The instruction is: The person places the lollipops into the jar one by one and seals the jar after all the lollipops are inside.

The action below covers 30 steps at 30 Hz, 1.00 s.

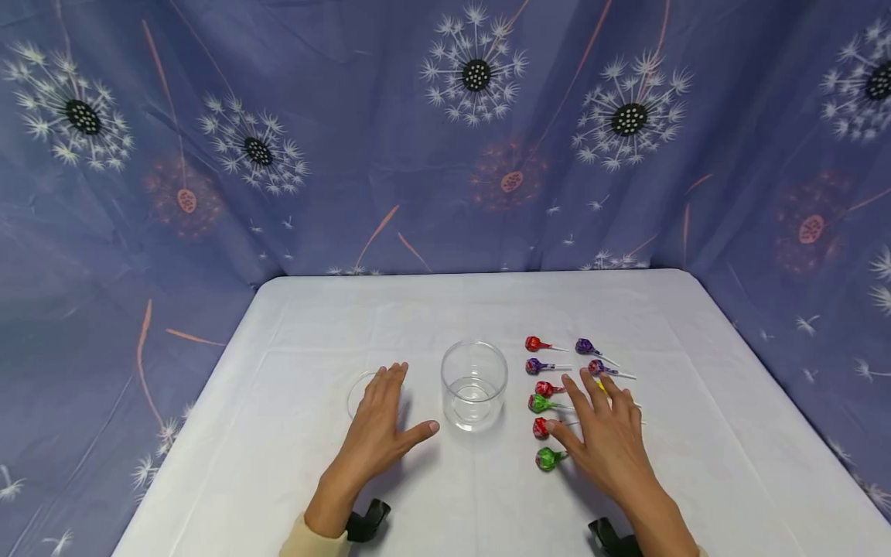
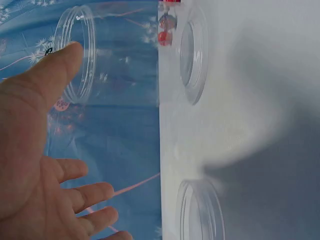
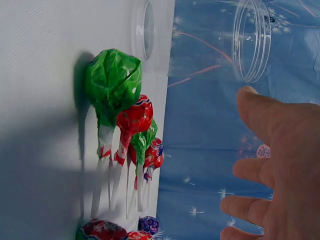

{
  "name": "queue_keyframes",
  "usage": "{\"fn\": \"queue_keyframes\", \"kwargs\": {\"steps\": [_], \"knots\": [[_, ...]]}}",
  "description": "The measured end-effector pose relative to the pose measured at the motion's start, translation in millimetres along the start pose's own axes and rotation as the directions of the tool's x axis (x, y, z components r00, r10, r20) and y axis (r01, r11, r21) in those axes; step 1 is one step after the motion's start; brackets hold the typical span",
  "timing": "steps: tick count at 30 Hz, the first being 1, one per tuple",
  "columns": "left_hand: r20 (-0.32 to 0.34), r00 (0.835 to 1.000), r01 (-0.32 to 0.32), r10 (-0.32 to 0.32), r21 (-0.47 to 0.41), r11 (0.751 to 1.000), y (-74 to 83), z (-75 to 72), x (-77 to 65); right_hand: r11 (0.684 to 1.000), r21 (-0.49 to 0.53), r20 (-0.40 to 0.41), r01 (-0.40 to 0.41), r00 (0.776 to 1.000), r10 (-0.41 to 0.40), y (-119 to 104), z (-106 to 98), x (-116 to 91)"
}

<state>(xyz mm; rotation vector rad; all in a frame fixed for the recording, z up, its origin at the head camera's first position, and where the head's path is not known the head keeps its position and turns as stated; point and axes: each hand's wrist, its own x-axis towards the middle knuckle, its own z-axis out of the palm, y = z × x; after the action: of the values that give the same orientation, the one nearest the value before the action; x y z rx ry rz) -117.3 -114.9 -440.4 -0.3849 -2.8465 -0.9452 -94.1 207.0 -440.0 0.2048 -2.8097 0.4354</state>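
Observation:
A clear round jar (image 1: pixel 475 410) without its lid stands upright in the middle of the white table. My left hand (image 1: pixel 376 429) is held left of it, fingers extended and thumb pointing at the jar. Partly behind that hand lies a clear round lid (image 2: pixel 200 212), flat on the cloth. Over the lollipops to the jar's right hovers my right hand (image 1: pixel 609 441), fingers spread and holding nothing. The lollipops lie in two rough columns, among them a green one (image 1: pixel 547 459), a red one (image 1: pixel 534 344) and a purple one (image 1: pixel 585 346). The right hand hides part of the second column.
A white cloth covers the table (image 1: pixel 390 309). Behind and beside it hangs a blue curtain (image 1: pixel 390 155) with dandelion prints. A black wrist mount (image 1: pixel 369 520) sits under the left wrist, and another (image 1: pixel 612 538) under the right.

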Motion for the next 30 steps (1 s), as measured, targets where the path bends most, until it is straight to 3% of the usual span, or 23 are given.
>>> {"fn": "queue_keyframes", "kwargs": {"steps": [8, 19, 30], "knots": [[0.041, 0.999, 0.021, -0.016, -0.134, 0.991, 8.4, 5.6, 5.4, 1.0, 0.014, -0.015, 0.02, 1.0, -0.02, 8, -2, -5], [0.056, 0.997, 0.069, -0.055, -0.289, 0.955, 12.8, 16.2, 6.3, 0.999, 0.0, -0.023, 0.039, 0.999, -0.039, 16, 1, -10], [0.055, 0.995, 0.096, -0.082, -0.348, 0.932, 16.8, 22.6, 12.5, 0.999, 0.018, -0.018, 0.031, 0.999, -0.031, 21, 0, -15]]}}
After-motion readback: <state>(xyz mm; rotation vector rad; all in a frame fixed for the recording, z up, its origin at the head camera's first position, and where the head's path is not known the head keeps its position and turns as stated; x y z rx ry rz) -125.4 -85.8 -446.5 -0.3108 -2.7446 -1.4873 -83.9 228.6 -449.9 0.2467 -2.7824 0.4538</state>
